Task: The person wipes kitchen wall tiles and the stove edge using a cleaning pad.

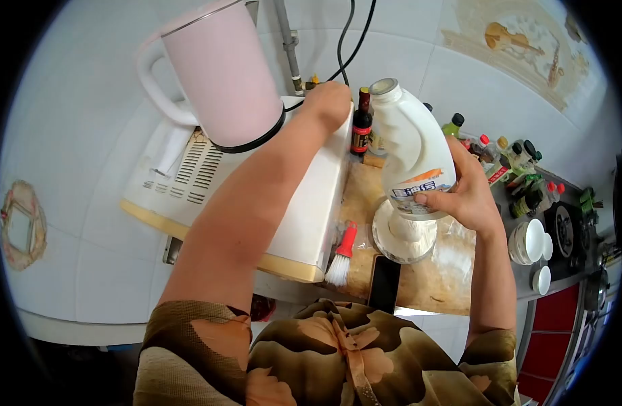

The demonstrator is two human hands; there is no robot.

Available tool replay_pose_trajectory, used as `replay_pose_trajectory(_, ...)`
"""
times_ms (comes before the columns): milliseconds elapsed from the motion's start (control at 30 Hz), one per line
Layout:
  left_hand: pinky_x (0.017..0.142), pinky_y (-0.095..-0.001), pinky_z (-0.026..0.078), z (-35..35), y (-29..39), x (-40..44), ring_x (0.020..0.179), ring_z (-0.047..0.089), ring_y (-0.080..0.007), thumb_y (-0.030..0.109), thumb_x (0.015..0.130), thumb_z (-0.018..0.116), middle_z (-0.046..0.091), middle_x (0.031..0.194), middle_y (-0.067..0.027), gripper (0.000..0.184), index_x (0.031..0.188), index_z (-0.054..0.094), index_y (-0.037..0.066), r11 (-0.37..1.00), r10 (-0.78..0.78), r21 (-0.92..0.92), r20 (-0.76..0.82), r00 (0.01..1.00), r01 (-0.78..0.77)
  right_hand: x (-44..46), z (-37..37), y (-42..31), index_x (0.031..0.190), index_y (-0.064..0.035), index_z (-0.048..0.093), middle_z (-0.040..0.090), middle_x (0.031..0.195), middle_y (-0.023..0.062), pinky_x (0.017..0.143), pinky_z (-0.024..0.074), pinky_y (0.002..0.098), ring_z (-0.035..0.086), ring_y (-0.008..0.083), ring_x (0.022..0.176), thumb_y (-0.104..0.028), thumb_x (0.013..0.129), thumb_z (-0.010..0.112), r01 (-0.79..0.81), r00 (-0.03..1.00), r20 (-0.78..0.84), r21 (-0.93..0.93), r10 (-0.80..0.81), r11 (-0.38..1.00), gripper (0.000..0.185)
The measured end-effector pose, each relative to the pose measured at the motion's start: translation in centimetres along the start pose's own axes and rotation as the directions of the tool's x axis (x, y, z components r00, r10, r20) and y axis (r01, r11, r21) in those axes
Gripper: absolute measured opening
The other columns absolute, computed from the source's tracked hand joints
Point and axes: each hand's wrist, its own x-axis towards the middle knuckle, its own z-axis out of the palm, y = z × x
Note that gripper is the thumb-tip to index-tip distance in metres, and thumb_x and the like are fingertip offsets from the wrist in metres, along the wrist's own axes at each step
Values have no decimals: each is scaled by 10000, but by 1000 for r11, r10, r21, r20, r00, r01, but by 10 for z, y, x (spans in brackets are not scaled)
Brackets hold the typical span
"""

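Observation:
My right hand [468, 193] grips a large white plastic jug [416, 139] by its lower part, thumb across the printed label. The jug is tilted slightly, its grey-topped neck pointing up. Just beneath it, a white dish [385, 237] with a pale mound in it rests on a wooden board [453, 271]. My left hand [328, 105] is closed at the back corner of a white appliance [304, 203], near a pipe and black cable. Its fingertips are turned away from view, so what they hold, if anything, is hidden.
A pink kettle [226, 74] stands on the appliance. A red-handled brush [344, 247] and a phone [385, 281] lie by the board's near edge. A dark sauce bottle [361, 125] stands behind. Several bottles, white bowls [527, 240] and a stove [563, 230] are at right.

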Motion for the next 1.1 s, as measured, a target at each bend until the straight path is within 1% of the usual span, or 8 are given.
replay_pose_trajectory(233, 769, -422, 502, -15, -5, -23, 903, 613, -369, -16, 790, 458, 647, 943, -173, 216, 839, 667, 6, 997, 52, 51, 85, 995, -56, 1, -1, 9, 1172, -25, 553, 625, 1010, 53, 862, 467, 306, 581, 148, 944, -60, 596, 801, 48, 999, -21, 17, -48, 999, 627)
replay_pose_trajectory(400, 791, -414, 490, -2, 9, -21, 902, 600, -375, 59, 826, 436, 634, 883, -190, 235, 822, 667, 22, 998, -15, -61, -201, 979, 3, 6, -2, 6, 1176, -24, 551, 624, 1015, 55, 863, 467, 306, 579, 144, 954, -60, 604, 802, 54, 999, -6, 7, -54, 999, 625)
replay_pose_trajectory(533, 777, -436, 479, -6, 13, -19, 885, 595, -383, 109, 848, 420, 627, 880, -191, 268, 784, 665, 22, 997, -24, -74, -195, 981, 10, 7, 1, 7, 1177, -27, 552, 622, 1022, 55, 863, 466, 302, 575, 141, 961, -72, 603, 813, 65, 998, 5, -2, -65, 998, 632)
replay_pose_trajectory(633, 778, -449, 468, -22, 9, -13, 897, 590, -382, 129, 855, 431, 621, 948, -182, 262, 786, 656, 14, 993, 114, 17, 32, 993, -115, 7, 1, 8, 1170, -26, 554, 623, 1019, 52, 863, 465, 301, 574, 138, 958, -76, 599, 818, 62, 998, -6, -5, -62, 998, 631)
replay_pose_trajectory(733, 777, -456, 464, -31, 4, -20, 914, 580, -376, 113, 840, 470, 615, 980, -172, 209, 787, 651, 23, 997, -42, -60, 230, 972, 58, 3, -2, 8, 1169, -27, 554, 623, 1019, 48, 867, 463, 300, 573, 136, 957, -76, 597, 819, 53, 999, -11, 3, -53, 999, 632)
replay_pose_trajectory(800, 776, -450, 465, -21, -11, -24, 924, 574, -370, 80, 824, 502, 612, 957, -177, 155, 776, 637, 22, 994, 81, -71, 12, 997, -80, 3, -3, 7, 1171, -29, 554, 623, 1020, 46, 870, 461, 299, 572, 135, 958, -76, 597, 819, 50, 999, -8, 5, -50, 999, 634)
replay_pose_trajectory(1033, 782, -427, 474, -43, -8, -40, 929, 582, -332, 94, 856, 523, 613, 952, -159, 172, 908, 681, 47, 992, 101, -63, -132, 986, -110, 4, 2, 8, 1177, -29, 549, 622, 1020, 51, 871, 460, 299, 575, 137, 954, -80, 603, 811, 42, 999, -5, 16, -42, 999, 633)
replay_pose_trajectory(1100, 796, -427, 475, -54, -10, -48, 930, 583, -327, 130, 870, 533, 616, 959, -152, 203, 991, 689, 79, 983, -16, -182, -192, 981, -19, 4, 4, 8, 1182, -28, 545, 623, 1027, 57, 872, 461, 300, 577, 141, 959, -84, 602, 810, 81, 997, 14, -6, -81, 997, 640)
